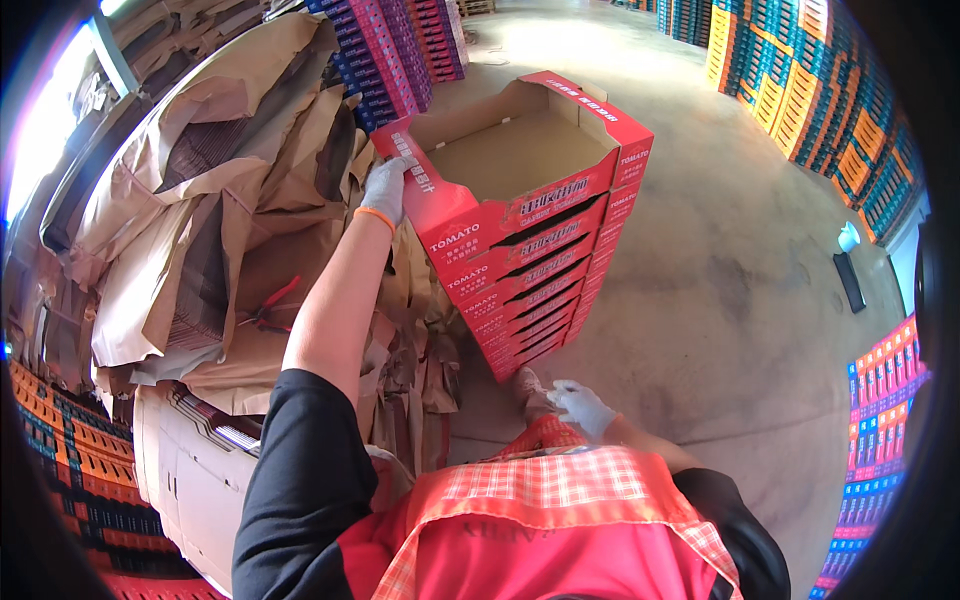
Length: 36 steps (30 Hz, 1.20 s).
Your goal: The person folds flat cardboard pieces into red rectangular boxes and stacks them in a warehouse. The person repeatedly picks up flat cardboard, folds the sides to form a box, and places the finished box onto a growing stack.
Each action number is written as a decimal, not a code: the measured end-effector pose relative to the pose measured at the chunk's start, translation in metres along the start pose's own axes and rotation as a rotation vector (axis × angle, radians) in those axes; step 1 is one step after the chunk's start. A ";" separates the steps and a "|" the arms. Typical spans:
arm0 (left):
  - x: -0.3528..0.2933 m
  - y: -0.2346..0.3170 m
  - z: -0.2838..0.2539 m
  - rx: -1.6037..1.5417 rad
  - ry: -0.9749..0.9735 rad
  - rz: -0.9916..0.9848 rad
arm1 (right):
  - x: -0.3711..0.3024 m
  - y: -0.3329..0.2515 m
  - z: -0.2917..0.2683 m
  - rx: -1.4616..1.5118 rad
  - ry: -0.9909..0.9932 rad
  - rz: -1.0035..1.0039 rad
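Observation:
A tall stack of red cardboard trays [535, 262] stands on the floor in front of me. The top tray [446, 206] is open upward and shows its bare brown inside. My left hand [385, 190], in a pale glove with an orange cuff, grips that tray's left rim; some fingertips are hidden behind the edge. Lower down, my right hand [582, 408], also gloved, hangs in front of my checked apron [560, 482]. Its fingers are loosely apart and it holds nothing. It is clear of the stack.
Bundles of flat cardboard in torn brown paper [200, 200] crowd the left side, with red-handled pliers [270, 308] lying on them. Purple and blue stacks [385, 55] stand behind. Orange and teal stacks [800, 95] line the far right. A dark flat object [850, 282] lies on the concrete floor.

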State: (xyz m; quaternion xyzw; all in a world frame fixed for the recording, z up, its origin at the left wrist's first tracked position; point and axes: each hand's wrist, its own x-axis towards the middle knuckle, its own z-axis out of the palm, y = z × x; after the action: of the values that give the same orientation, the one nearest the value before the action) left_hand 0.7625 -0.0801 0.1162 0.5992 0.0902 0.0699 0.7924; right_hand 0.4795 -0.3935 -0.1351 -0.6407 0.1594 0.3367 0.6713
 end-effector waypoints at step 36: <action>0.097 0.013 0.026 0.821 0.186 0.090 | 0.280 -0.294 -0.220 0.396 -0.035 -0.146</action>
State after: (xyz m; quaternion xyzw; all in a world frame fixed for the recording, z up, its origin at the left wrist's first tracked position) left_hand 0.8631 -0.0793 0.1294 0.8596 0.1557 0.1164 0.4726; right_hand 0.9226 -0.5231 -0.1220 -0.5002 0.1640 0.2603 0.8094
